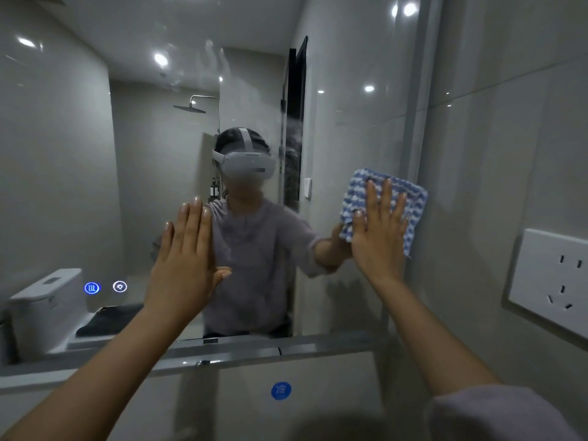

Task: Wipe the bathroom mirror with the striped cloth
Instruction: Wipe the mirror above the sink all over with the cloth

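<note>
A white wall socket (553, 281) is sitting on the grey tile just beside the mirror's (95, 154) right edge, & a round blue sticker (281, 390) is showing on the wall below the mirror's bottom edge, near the middle. Two small lit buttons (105, 287) are glowing in the glass near the bottom left corner, w/ a white toilet tank (47, 300) reflecting just beside them. A shower head (191, 106) is reflecting higher up, left of centre, plus the person in a pale purple top wearing a white headset (248, 162). Ceiling lights are glaring off the upper glass, & faint smears are showing near the top edge at centre. Both bare forearms are reaching up across the lower part of the view & covering part of the reflection. The left hand (183, 259) is standing flat & open, fingers together & pointing up, holding nothing; can't tell whether it is touching the glass. The right hand (380, 230) is spreading open, palm pressing the striped cloth (381, 202) against the mirror at its right edge, about mid height. The cloth is looking blue & white, nubbly, folded into a rough square, w/ its right side reaching the mirror's frame & its corners sticking out past the fingers.
</note>
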A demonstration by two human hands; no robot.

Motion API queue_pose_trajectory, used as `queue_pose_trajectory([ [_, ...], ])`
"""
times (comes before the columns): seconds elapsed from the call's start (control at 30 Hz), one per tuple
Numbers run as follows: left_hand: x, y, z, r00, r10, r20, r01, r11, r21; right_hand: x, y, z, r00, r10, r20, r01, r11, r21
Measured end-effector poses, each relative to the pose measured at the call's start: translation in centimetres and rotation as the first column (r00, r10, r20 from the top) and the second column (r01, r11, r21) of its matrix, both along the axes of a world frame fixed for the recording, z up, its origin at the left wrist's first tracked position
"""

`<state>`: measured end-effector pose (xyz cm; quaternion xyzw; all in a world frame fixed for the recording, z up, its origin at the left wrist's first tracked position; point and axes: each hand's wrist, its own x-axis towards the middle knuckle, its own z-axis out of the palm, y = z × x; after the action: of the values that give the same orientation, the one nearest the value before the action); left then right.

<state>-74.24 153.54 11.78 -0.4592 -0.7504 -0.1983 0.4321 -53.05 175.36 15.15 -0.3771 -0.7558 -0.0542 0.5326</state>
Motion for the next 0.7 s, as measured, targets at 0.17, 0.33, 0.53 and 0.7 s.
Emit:
queue_pose_trajectory([
  [0.17,-0.3,0.1,-0.2,1.000,0.001,-0.024,0.000,1.000,0.010,-2.4,-1.8,0.6,0.994,-0.067,-0.092,0.062,0.997,-0.054],
  [0.33,-0.2,0.1,-0.1,1.000,-0.003,-0.019,0.003,1.000,0.004,-6.1,-5.4,0.5,0.996,0.061,0.068,-0.069,0.990,0.119],
  [0.53,-0.1,0.0,0.0,1.000,0.010,0.029,-0.009,1.000,-0.011,-9.2,-8.5,0.0,0.928,0.150,0.341,-0.272,0.898,0.346],
  [0.7,-0.1,-0.1,0.0,1.000,0.026,0.017,-0.026,1.000,-0.015,-6.4,-5.1,1.3,0.930,0.101,0.353,-0.239,0.896,0.374],
])
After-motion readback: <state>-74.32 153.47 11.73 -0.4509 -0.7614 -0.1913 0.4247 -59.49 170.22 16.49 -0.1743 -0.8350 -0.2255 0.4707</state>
